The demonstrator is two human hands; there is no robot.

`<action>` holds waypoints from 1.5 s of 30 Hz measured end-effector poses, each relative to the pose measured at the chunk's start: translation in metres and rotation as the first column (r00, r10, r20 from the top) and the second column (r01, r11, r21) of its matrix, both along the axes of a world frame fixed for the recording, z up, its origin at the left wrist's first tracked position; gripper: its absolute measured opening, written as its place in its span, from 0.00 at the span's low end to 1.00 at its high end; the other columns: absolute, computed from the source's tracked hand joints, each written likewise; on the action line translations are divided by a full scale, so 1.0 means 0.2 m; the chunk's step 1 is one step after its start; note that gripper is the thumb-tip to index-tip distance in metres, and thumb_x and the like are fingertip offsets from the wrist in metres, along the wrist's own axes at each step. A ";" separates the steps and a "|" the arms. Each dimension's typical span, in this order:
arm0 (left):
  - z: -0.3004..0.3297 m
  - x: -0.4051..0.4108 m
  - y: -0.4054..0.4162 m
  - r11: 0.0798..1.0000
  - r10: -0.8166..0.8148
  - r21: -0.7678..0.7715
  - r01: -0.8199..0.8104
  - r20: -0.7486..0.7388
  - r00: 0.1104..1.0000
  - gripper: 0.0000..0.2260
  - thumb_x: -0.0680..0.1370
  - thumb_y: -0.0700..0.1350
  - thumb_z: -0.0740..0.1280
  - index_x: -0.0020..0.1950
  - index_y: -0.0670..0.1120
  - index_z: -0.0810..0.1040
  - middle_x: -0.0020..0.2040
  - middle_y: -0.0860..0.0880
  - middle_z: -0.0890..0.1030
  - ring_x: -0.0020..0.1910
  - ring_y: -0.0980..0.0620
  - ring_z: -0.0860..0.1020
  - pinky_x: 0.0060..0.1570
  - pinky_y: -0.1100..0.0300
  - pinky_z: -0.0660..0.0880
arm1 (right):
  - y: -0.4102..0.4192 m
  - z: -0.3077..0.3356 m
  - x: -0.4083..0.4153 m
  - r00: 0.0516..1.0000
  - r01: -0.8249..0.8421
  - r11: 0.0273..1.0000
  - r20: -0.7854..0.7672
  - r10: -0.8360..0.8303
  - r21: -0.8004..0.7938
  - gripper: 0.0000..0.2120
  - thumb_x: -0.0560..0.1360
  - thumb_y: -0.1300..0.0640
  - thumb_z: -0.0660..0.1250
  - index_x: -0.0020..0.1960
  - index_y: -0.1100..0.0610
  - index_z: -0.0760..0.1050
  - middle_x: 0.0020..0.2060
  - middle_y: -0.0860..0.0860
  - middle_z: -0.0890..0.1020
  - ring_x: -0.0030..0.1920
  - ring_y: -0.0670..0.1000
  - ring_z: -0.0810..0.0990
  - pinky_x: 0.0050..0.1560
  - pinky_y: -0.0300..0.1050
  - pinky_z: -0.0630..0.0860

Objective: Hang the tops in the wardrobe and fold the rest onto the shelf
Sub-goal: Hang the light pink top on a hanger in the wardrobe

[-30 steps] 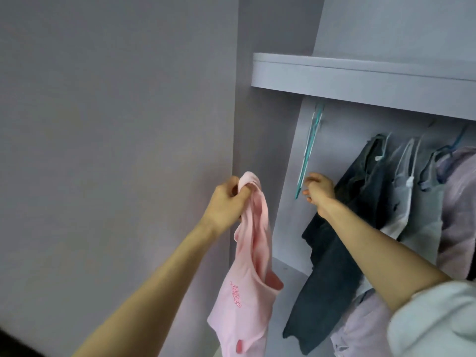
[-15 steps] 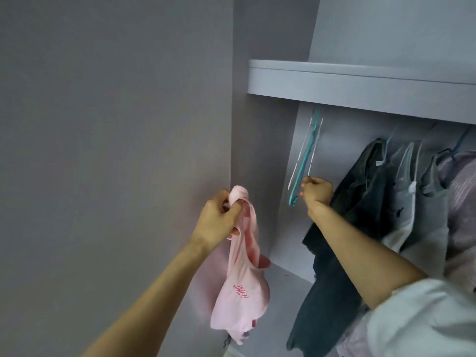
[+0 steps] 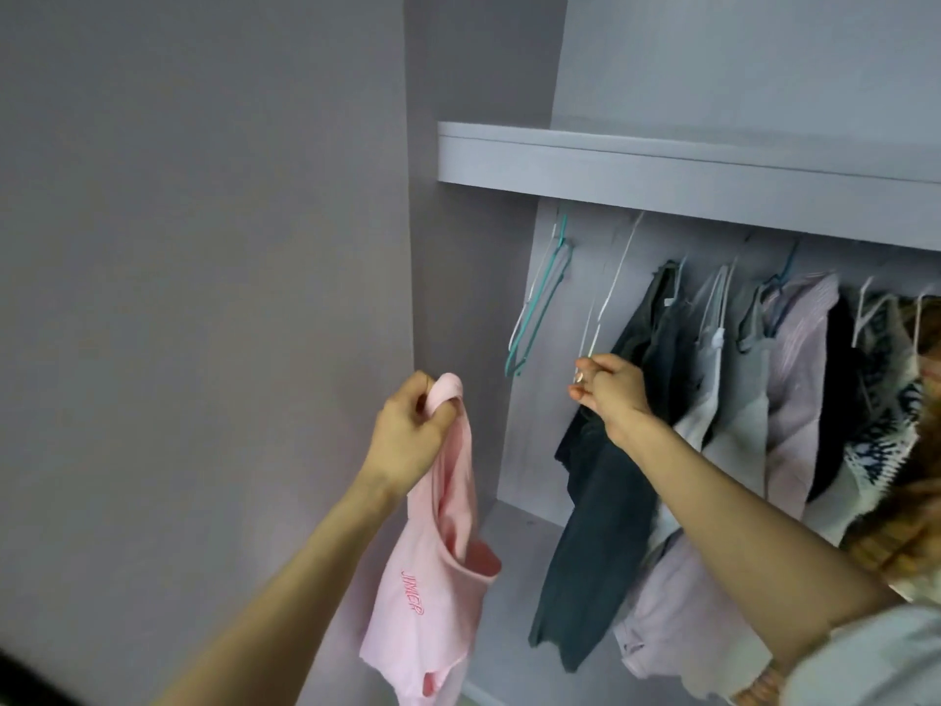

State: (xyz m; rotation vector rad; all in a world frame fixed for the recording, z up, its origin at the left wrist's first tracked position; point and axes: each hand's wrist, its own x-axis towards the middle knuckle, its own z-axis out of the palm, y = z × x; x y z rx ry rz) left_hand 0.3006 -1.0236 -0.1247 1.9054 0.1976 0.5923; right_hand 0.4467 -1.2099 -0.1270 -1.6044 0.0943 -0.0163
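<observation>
The soft pink cotton top w/ red lettering (image 3: 433,593) is held bunched at one shoulder by the left hand (image 3: 407,435), fingers curled tight round the fabric, in front of the wardrobe's left side. A thin white wire hanger (image 3: 608,298) is pinched at its lower end by the right hand (image 3: 611,394). Risk: hanger could snag the dark grey hung garment (image 3: 611,501) beside it & drag it off; top could slip if the grip is shifted.

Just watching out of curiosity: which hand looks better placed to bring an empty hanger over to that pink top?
The right. The right hand already pinches the lower end of a white hanger hanging under the shelf, while the left hand is busy gripping the pink top.
</observation>
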 end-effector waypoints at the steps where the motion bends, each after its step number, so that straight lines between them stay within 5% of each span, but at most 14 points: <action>1: 0.00 -0.02 -0.01 1.000 -0.001 0.022 0.001 0.016 1.000 0.17 0.78 0.44 0.65 0.34 0.47 0.61 0.27 0.55 0.63 0.27 0.56 0.61 0.27 0.67 0.61 | -0.02 -0.03 -0.07 0.998 -0.054 0.999 -0.028 0.055 0.005 0.06 0.79 0.66 0.61 0.52 0.66 0.74 0.36 0.54 0.73 0.33 0.49 0.75 0.36 0.37 0.79; 4: -0.03 -0.08 -0.05 0.995 0.016 0.102 -0.017 0.003 1.000 0.17 0.79 0.45 0.63 0.34 0.48 0.60 0.27 0.54 0.62 0.28 0.54 0.61 0.28 0.66 0.62 | -0.12 -0.17 -0.31 0.975 -0.207 0.978 -0.081 0.207 0.007 0.03 0.78 0.68 0.61 0.48 0.66 0.73 0.38 0.58 0.74 0.36 0.52 0.78 0.42 0.44 0.80; 10: -0.12 -0.19 -0.15 0.980 0.030 0.199 -0.023 -0.034 0.999 0.17 0.79 0.45 0.62 0.34 0.50 0.58 0.30 0.53 0.64 0.30 0.53 0.63 0.33 0.57 0.62 | -0.38 -0.44 -0.72 0.944 -0.285 0.900 0.070 0.324 -0.330 0.03 0.76 0.65 0.66 0.46 0.61 0.78 0.37 0.51 0.79 0.37 0.46 0.75 0.39 0.34 0.71; 13: -0.12 -0.20 -0.20 0.976 0.017 0.216 -0.006 -0.047 0.999 0.17 0.79 0.45 0.62 0.35 0.49 0.57 0.31 0.53 0.64 0.31 0.53 0.63 0.35 0.57 0.60 | -0.42 -0.40 -0.69 0.968 -0.242 0.970 -0.064 0.244 0.041 0.14 0.75 0.67 0.64 0.56 0.52 0.74 0.36 0.52 0.80 0.40 0.50 0.77 0.45 0.42 0.74; 17: -0.12 -0.22 -0.25 0.977 -0.020 0.210 0.037 -0.080 0.997 0.16 0.80 0.44 0.61 0.35 0.48 0.58 0.31 0.53 0.64 0.31 0.53 0.63 0.35 0.58 0.61 | -0.43 -0.36 -0.63 0.930 -0.133 0.884 -0.253 0.268 0.447 0.13 0.80 0.63 0.57 0.63 0.54 0.69 0.25 0.49 0.64 0.31 0.49 0.65 0.40 0.44 0.69; 23: -0.12 -0.21 -0.22 0.965 -0.052 0.248 0.088 -0.149 0.987 0.11 0.79 0.44 0.59 0.39 0.45 0.61 0.31 0.51 0.66 0.31 0.52 0.64 0.34 0.57 0.64 | -0.47 -0.40 -0.75 0.872 -0.303 0.843 -0.227 0.433 0.445 0.19 0.76 0.74 0.56 0.57 0.52 0.69 0.44 0.57 0.78 0.38 0.53 0.76 0.43 0.49 0.76; 28: -0.11 -0.21 -0.23 0.986 -0.051 0.146 0.077 -0.174 0.983 0.15 0.79 0.46 0.60 0.36 0.48 0.58 0.30 0.53 0.63 0.32 0.51 0.62 0.33 0.57 0.63 | -0.47 -0.31 -0.72 0.862 -0.352 0.797 -0.162 0.481 0.491 0.13 0.74 0.61 0.63 0.58 0.54 0.72 0.35 0.53 0.75 0.30 0.47 0.68 0.33 0.40 0.65; 33: -0.09 -0.22 -0.22 0.988 -0.047 0.136 0.070 -0.163 0.985 0.16 0.80 0.47 0.61 0.36 0.49 0.57 0.30 0.53 0.62 0.31 0.52 0.61 0.32 0.57 0.61 | -0.43 -0.34 -0.69 0.882 -0.389 0.813 -0.079 0.465 0.433 0.11 0.75 0.50 0.59 0.42 0.57 0.70 0.27 0.47 0.64 0.28 0.45 0.64 0.34 0.39 0.62; 40: -0.06 -0.26 -0.20 0.969 -0.004 0.246 0.034 -0.122 0.993 0.15 0.80 0.49 0.59 0.37 0.49 0.59 0.29 0.52 0.64 0.30 0.51 0.63 0.33 0.57 0.64 | -0.43 -0.38 -0.71 0.894 -0.443 0.862 -0.048 0.446 -0.246 0.14 0.83 0.60 0.51 0.48 0.57 0.76 0.24 0.47 0.66 0.27 0.47 0.65 0.32 0.38 0.68; 45: -0.08 -0.28 -0.20 0.976 0.005 0.216 0.027 -0.147 0.989 0.13 0.81 0.51 0.58 0.41 0.45 0.63 0.31 0.52 0.66 0.33 0.48 0.65 0.36 0.55 0.64 | -0.46 -0.36 -0.70 0.904 -0.423 0.880 -0.039 0.425 -0.216 0.14 0.77 0.67 0.57 0.54 0.54 0.79 0.26 0.48 0.65 0.30 0.46 0.63 0.36 0.40 0.64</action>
